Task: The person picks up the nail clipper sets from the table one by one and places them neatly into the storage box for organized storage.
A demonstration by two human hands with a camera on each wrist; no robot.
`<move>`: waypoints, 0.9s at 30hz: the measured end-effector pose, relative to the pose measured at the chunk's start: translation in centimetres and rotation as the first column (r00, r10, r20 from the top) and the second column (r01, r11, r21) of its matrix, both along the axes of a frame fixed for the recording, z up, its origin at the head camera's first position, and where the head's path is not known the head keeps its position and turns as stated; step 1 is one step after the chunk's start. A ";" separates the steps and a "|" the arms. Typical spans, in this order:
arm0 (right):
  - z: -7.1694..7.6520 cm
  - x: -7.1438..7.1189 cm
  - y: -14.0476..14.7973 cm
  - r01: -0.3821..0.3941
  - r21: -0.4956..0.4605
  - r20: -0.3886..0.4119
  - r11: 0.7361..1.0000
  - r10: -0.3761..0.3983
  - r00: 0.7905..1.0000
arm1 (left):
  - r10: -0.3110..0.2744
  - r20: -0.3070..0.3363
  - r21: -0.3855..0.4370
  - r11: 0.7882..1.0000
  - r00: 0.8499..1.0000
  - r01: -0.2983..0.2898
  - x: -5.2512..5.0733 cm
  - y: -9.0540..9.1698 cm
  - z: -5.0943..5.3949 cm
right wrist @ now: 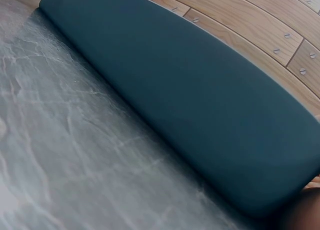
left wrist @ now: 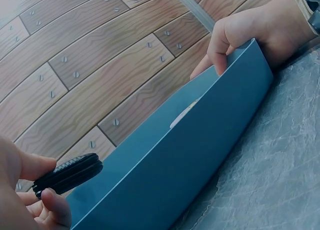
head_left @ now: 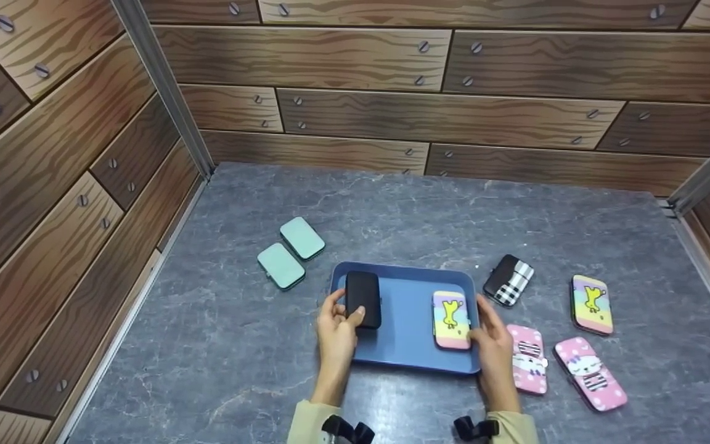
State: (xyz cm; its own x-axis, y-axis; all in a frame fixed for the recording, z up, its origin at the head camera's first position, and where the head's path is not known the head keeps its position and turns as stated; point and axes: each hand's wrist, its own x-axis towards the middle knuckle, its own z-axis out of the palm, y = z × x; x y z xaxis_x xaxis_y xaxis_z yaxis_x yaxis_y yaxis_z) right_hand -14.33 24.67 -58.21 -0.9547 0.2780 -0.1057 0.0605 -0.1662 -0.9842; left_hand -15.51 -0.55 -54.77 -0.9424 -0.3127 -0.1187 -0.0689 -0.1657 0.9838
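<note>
My left hand [head_left: 338,327] pinches a small black case [head_left: 363,296] between thumb and fingers, over the left side of a blue tray [head_left: 401,364]. In the left wrist view the black case [left wrist: 70,174] is seen edge-on, above the tray wall [left wrist: 200,140]. My right hand [head_left: 495,351] grips the tray's right wall, its thumb over the rim. Beside that thumb, inside the tray, lies a pastel striped case [head_left: 461,317] with a yellow animal on it. The right wrist view shows mainly the tray's outer wall [right wrist: 180,99].
Two mint green cases [head_left: 302,238] lie left of the tray. On the right are a black case with a checked band [head_left: 509,280], another pastel striped case [head_left: 592,305] and two pink cases [head_left: 590,374]. Wood-patterned walls [head_left: 355,111] border the grey marbled table [head_left: 207,345].
</note>
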 end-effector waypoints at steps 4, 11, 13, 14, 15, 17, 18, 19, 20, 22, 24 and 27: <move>0.0 0.0 0.0 0.001 0.003 -0.002 1.000 -0.001 1.000 | 0.000 -0.004 -0.025 1.000 1.000 0.000 -0.1 0.2 0.0; -0.1 -0.1 0.1 -0.002 -0.002 -0.023 1.000 0.001 1.000 | 0.024 -0.008 -0.170 0.985 1.000 -0.025 -0.1 0.7 -0.1; -0.1 -0.1 0.1 -0.002 -0.012 -0.039 1.000 0.002 0.999 | 0.019 -0.002 -0.199 0.980 1.000 -0.019 -0.1 0.8 0.0; -0.1 -0.1 0.1 -0.002 -0.015 -0.044 1.000 0.002 0.999 | 0.015 0.002 -0.210 0.978 1.000 -0.014 -0.1 0.9 0.0; -0.1 -0.1 0.0 -0.003 -0.018 -0.047 1.000 0.002 0.999 | 0.012 0.008 -0.226 0.974 1.000 -0.010 -0.1 1.0 0.0; -0.1 -0.1 0.0 -0.003 -0.018 -0.043 1.000 0.002 0.999 | 0.013 0.019 -0.258 0.966 1.000 -0.007 -0.1 1.1 0.0; -0.1 -0.1 0.0 -0.003 -0.018 -0.040 1.000 0.002 0.999 | 0.013 0.023 -0.272 0.962 1.000 -0.006 -0.1 1.1 0.0; -0.1 -0.1 0.0 -0.003 -0.016 -0.035 1.000 0.002 0.999 | 0.015 0.027 -0.291 0.957 1.000 -0.007 -0.1 1.2 0.0; -0.1 0.0 0.0 -0.003 -0.013 -0.029 1.000 0.003 1.000 | 0.019 0.030 -0.309 0.951 0.999 -0.009 -0.1 1.2 0.0; -0.1 0.0 0.0 -0.005 -0.010 -0.024 1.000 0.004 1.000 | 0.026 0.034 -0.341 0.940 0.999 -0.013 -0.1 1.4 -0.1; -0.1 0.0 0.0 -0.005 -0.013 -0.023 1.000 0.005 1.000 | 0.027 0.033 -0.362 0.932 0.999 -0.013 -0.1 1.6 -0.1; -0.1 0.0 0.0 -0.005 -0.017 -0.026 1.000 0.005 1.000 | 0.019 0.032 -0.376 0.927 0.999 -0.006 0.0 1.9 0.0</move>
